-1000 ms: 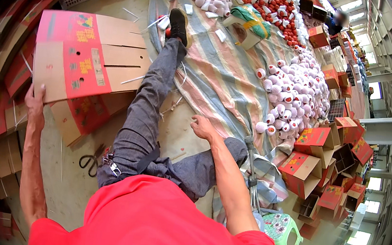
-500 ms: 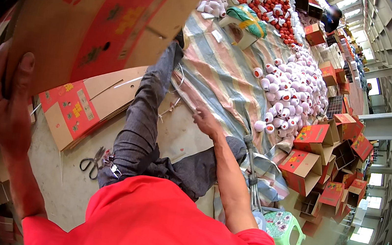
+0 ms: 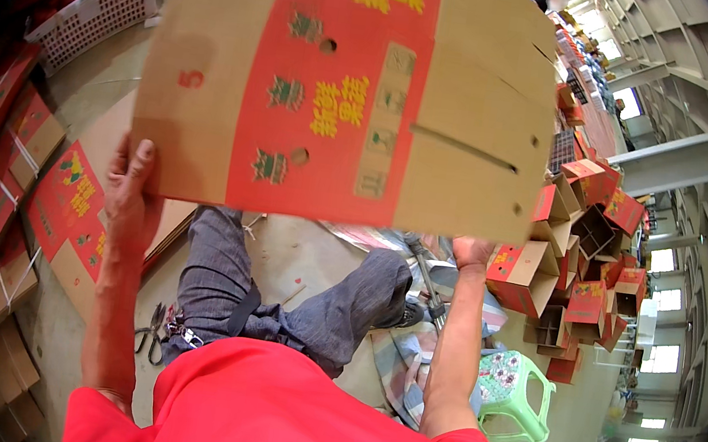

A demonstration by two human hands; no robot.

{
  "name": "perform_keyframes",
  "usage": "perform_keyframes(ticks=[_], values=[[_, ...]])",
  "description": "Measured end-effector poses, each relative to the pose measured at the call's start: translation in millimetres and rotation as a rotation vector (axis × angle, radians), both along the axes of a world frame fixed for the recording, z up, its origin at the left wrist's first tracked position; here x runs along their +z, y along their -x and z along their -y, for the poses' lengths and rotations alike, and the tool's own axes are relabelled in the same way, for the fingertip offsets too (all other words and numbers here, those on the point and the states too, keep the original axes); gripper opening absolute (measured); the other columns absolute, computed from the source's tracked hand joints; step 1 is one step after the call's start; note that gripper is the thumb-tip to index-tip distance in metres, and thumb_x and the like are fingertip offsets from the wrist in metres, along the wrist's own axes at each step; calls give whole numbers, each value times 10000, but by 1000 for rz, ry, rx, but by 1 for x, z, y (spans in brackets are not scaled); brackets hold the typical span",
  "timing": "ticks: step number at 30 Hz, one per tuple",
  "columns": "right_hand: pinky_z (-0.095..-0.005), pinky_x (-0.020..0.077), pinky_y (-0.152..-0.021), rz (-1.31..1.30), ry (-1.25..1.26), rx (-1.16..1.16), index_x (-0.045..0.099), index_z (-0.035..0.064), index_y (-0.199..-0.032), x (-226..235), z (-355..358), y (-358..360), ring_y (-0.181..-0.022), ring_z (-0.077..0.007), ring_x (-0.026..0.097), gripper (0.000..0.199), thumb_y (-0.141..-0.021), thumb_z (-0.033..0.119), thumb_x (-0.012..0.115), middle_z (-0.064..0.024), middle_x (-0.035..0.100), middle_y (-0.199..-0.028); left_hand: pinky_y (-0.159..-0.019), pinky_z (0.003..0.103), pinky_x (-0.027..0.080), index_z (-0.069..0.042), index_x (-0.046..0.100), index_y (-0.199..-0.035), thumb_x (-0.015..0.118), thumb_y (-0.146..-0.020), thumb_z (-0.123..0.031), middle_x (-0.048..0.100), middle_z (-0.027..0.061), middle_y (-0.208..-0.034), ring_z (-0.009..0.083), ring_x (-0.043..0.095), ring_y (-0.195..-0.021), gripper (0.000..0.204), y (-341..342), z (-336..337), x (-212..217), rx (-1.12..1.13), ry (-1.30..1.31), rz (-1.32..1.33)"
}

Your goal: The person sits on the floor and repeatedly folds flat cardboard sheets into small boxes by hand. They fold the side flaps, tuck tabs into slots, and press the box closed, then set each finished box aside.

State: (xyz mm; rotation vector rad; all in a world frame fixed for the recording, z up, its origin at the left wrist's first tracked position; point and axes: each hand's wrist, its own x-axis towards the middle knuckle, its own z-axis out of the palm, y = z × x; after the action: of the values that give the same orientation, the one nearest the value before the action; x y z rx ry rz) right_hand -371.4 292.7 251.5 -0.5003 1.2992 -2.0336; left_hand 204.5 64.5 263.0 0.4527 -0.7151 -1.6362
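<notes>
A flattened cardboard box (image 3: 331, 120), brown with a broad red printed band and cut slots, is held up in front of me. My left hand (image 3: 133, 187) grips its lower left corner, the thumb lying on the near face. At the lower right edge, my right hand (image 3: 472, 253) is closed on the cardboard, its fingers mostly hidden behind it. Below my left hand, more flattened boxes (image 3: 72, 220) lie in a pile on the floor. Black-handled scissors (image 3: 149, 334) rest beside my left leg.
Strapped bundles of flat cartons (image 3: 17, 168) stand at the left, with a white crate (image 3: 98, 28) of red fruit beyond. Opened boxes (image 3: 587, 301) are heaped at the right. A green stool (image 3: 517, 408) stands near my right arm, beside a metal pole (image 3: 426, 284).
The flattened box has swung right and now spans the space before me. My right hand has moved from above the floor to the box's right edge. The view has turned leftward.
</notes>
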Motion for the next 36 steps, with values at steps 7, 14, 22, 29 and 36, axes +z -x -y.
perform_keyframes(ticks=[7, 14, 22, 29, 36], values=[[-612, 458, -1184, -240, 145, -262, 434, 72, -1529, 32, -89, 6, -1388, -419, 578, 687, -1109, 611, 499, -230, 514, -1582, -1104, 401, 551, -16, 567, -1512, 614, -1121, -193, 701, 111, -1417, 227, 680, -1298, 432, 85, -14, -91, -505, -167, -53], [-586, 488, -1157, -500, 335, -396, 516, 73, -1403, 82, -94, -1, -1356, -405, 605, 609, -1114, 609, 494, -227, 569, -1525, -933, 380, 626, -76, 588, -1394, 629, -1117, -264, 715, 57, -1259, 190, 735, -1091, 337, 132, -64, -176, -924, -516, 131], [-556, 521, -1126, -752, 635, -285, 611, 75, -1258, 139, -15, 10, -1319, -389, 635, 562, -1120, 606, 488, -223, 631, -1459, -791, 433, 535, -153, 612, -1234, 616, -1119, -288, 682, -3, -1068, 167, 678, -942, 177, 141, -62, -234, -1183, -244, 595], [-512, 543, -1111, -752, 690, -289, 597, 46, -1007, 141, 97, -30, -1188, -332, 693, 452, -1187, 427, 432, -215, 710, -1301, -1030, 413, 539, -68, 436, -1645, 659, -1034, -188, 676, 190, -1375, 272, 673, -1245, 661, 147, -70, -278, -1238, 208, 982], [-334, 525, -950, -1094, -84, 110, 627, -14, -1277, 79, 117, -137, -937, -136, 689, 402, -1134, 362, 606, -72, 782, -1007, -1024, 361, 537, -38, 390, -1658, 625, -1068, -275, 638, 200, -1419, 250, 649, -1235, 678, 164, -110, -214, -936, 112, 637]])
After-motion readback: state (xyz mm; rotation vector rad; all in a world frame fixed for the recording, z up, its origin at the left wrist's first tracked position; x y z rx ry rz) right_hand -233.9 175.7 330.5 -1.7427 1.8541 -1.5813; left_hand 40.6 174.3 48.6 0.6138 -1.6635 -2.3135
